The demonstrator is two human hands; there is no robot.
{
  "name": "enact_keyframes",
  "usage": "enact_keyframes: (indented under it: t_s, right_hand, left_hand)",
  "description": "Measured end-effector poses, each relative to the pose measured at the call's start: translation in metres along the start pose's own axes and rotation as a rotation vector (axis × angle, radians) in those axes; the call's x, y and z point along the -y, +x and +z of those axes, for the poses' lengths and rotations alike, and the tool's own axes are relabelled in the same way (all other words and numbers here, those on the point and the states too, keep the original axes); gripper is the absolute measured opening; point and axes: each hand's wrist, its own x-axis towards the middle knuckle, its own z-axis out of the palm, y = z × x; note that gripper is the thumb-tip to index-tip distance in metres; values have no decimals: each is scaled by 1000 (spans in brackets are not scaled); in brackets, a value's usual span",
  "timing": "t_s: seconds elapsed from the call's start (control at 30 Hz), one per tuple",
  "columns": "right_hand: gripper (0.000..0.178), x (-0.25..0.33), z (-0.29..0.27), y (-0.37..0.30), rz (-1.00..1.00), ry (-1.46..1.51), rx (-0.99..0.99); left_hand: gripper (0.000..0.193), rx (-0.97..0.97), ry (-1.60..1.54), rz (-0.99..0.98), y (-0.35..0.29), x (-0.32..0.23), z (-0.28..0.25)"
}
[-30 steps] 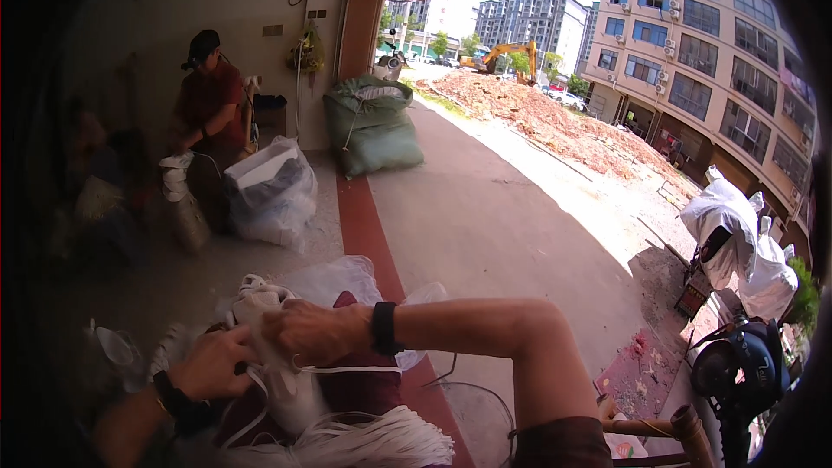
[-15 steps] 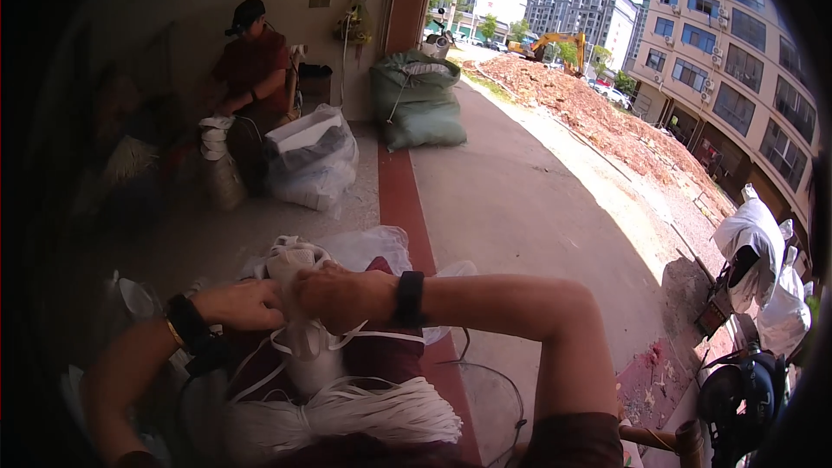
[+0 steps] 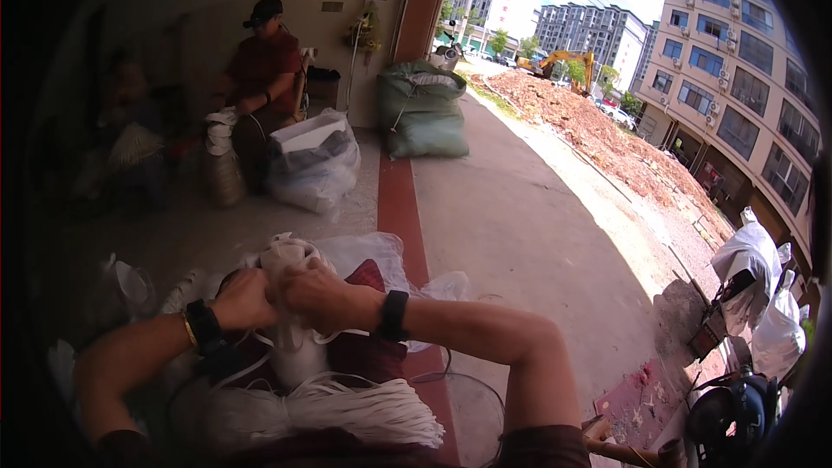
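Between my knees stands a white, rounded, post-like piece (image 3: 299,360) with a bulky, wrapped white top (image 3: 290,251). Both hands meet at the near side of that top. My left hand (image 3: 244,299) is closed, its fingertips pinched against the white material. Beside it, my right hand (image 3: 322,295) is closed too, knuckles up, almost touching the left. A white flat strip (image 3: 243,368) loops down over my left thigh from the hands; what exactly lies between the fingertips is mostly hidden. Across my lap lies a thick bundle of white strips (image 3: 364,412).
Clear plastic sheeting (image 3: 364,251) lies past my knees. Ahead on the left, a seated person (image 3: 264,69) works at a similar white piece, near a plastic bag (image 3: 316,165). A green sack (image 3: 422,113) stands by the pillar. White bags (image 3: 750,247) and a scooter (image 3: 737,407) are at right.
My left hand has turned and risen slightly, fingers now curled more tightly beside the right. My right hand and forearm have shifted a little left. The view has tilted slightly.
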Motion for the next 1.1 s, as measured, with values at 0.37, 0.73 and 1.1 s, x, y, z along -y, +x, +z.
enact_keyframes:
  t_s: [0.37,0.73,1.1]
  right_hand:
    - [21,-10,23,0,-37,-205,-84]
    - [6,-23,-1,4,0,-134,208]
    - [26,-9,-10,25,473,1,334]
  left_hand:
    - [15,-176,-576,35,3,-35,-42]
    - [25,-642,-470,301,5,-1,42]
    - [11,-592,-848,370,14,14,50]
